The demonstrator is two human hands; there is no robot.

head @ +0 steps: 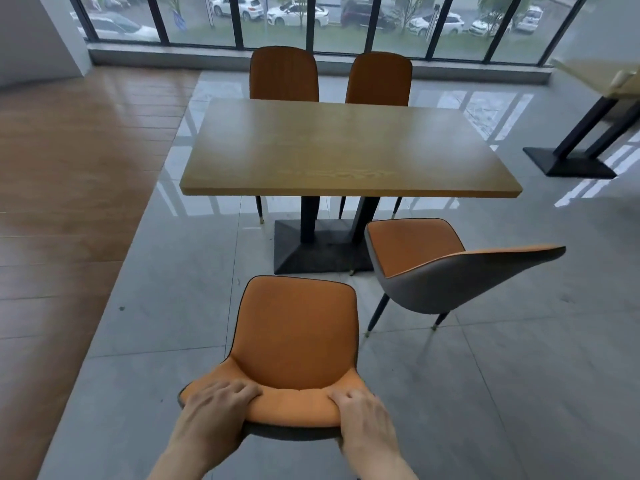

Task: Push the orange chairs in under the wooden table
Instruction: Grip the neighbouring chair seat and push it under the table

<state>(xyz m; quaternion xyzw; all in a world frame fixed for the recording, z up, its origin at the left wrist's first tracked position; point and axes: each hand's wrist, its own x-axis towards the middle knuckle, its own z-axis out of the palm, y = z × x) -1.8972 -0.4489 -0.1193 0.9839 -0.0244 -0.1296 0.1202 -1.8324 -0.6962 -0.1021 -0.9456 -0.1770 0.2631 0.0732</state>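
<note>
An orange chair (298, 337) stands right in front of me, its seat facing the wooden table (346, 150) and well short of its near edge. My left hand (214, 407) grips the left end of the chair's backrest top, my right hand (363, 417) the right end. A second orange chair (433, 265) with a grey back stands to the right, turned sideways, with its seat near the table's black base (311, 251). Two more orange chairs (284, 74) (379, 79) sit tucked in at the table's far side.
Grey tiled floor lies around the table, and brown wood flooring (69, 185) runs along the left. Another table with a black base (571, 161) stands at the right edge. Tall windows (311, 19) line the far wall.
</note>
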